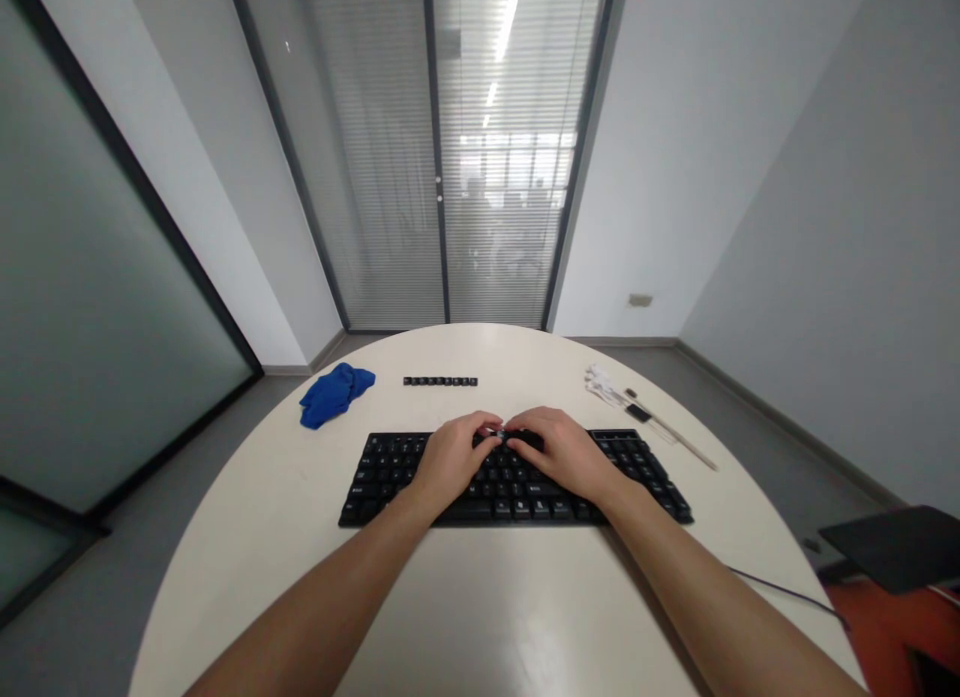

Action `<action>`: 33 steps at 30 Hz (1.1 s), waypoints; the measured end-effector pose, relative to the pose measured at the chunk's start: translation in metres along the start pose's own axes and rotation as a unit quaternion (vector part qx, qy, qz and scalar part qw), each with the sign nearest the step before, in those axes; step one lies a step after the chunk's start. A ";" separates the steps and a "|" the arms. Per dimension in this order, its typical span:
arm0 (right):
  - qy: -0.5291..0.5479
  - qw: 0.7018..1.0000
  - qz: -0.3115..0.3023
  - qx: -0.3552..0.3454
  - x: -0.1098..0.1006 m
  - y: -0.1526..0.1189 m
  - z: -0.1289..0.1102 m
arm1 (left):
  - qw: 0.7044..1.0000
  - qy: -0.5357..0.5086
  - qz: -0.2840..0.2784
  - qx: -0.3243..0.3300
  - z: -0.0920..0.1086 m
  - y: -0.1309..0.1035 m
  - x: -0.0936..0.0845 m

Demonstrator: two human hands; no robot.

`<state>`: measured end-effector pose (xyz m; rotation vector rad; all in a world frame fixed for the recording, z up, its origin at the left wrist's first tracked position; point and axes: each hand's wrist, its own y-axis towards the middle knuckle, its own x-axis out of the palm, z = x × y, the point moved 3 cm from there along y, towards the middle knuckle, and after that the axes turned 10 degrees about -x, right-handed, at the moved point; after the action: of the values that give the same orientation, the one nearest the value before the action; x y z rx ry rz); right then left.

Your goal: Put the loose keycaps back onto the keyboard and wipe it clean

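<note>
A black keyboard (517,509) lies flat on the white round table (480,597). Over its upper rows, near the middle, my left hand (455,457) and my right hand (562,452) meet with thumbs and index fingers bent inward. Between the fingertips is a tiny shiny piece (502,435), too small to name. Both hands are closed in a pinch around that spot, and the fingers hide the keys beneath. Beyond the keyboard stands a straight row of several loose black keycaps (440,382).
A crumpled blue cloth (336,393) lies at the far left. To the right are a thin stick (679,437), a small black piece (638,413) and some whitish bits (600,382). A dark cable (787,589) crosses the right table edge near a black flat object (896,545).
</note>
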<state>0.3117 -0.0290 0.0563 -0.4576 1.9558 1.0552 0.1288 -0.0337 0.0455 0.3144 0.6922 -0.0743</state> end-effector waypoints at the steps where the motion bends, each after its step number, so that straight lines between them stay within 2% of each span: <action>1: -0.006 1.000 0.001 0.002 0.000 0.000 -0.001 | 1.000 -0.015 -0.002 0.000 -0.001 0.000 0.000; 7: 0.000 1.000 -0.010 0.010 0.001 0.001 -0.006 | 0.999 -0.052 -0.010 -0.010 -0.003 0.001 0.001; 19: 0.036 0.999 0.000 0.024 0.003 -0.003 -0.001 | 0.993 -0.111 -0.029 -0.016 -0.011 0.005 0.004; 33: 0.118 0.992 0.009 0.041 0.006 -0.003 0.002 | 0.992 -0.117 -0.028 -0.029 -0.016 0.006 0.006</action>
<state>0.3110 -0.0282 0.0495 -0.5417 2.2063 0.9636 0.1247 -0.0227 0.0315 0.2260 0.4691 -0.1418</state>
